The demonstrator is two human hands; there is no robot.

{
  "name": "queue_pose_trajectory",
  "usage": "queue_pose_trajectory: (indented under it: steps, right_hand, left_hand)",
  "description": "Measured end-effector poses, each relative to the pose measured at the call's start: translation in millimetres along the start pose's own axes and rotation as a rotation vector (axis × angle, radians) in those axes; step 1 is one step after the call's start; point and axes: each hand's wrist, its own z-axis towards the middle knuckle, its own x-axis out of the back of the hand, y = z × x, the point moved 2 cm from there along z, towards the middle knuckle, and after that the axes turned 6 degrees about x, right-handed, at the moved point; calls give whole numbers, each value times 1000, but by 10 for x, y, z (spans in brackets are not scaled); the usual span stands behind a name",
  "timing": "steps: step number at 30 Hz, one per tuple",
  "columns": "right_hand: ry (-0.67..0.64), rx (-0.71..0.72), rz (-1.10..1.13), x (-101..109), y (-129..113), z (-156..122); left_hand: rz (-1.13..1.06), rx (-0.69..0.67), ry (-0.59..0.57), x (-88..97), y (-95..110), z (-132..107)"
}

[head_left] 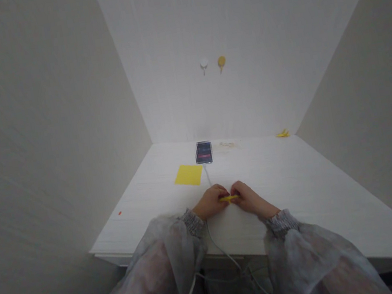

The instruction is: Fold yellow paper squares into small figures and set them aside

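Note:
Both of my hands rest on the white table [301, 189], close together near its front edge. My left hand [210, 201] and my right hand [247, 198] are closed, and between them they pinch a small folded yellow paper piece [228, 198], each hand at one end. The fingertips nearly meet over it. Most of the paper is hidden under my fingers. A flat yellow square sheet [188, 175] lies just beyond my left hand.
A dark phone [204, 152] lies at the back, its white cable [219, 243] running toward me off the table's edge. Small yellow folded bits [283, 134] sit in the far right corner. Two hooks [212, 64] hang on the back wall. Walls close in on both sides.

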Motion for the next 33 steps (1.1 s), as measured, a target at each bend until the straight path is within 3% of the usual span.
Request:
queue_pose_trajectory:
  steps: [3,9,14,19,25,33]
  right_hand:
    - [-4,20,49,21,-24,-31]
    - [86,59,233,99,-131,-46]
    - [284,29,471,153,-125,17]
    - [448,-22,718,166,-132,37]
    - [379,-27,861,112,-234,34]
    - [344,-35,913,95,-244,29]
  left_hand:
    - [-9,-42,-11,11,-3,8]
    - [-61,87,59,9,-45,26]
    - [-340,164,175,8,-53,42]
    - [-672,150,339,-4,-8,81]
    - [-808,127,497,3,67,77]
    - [-889,173,419,-11,76,83]
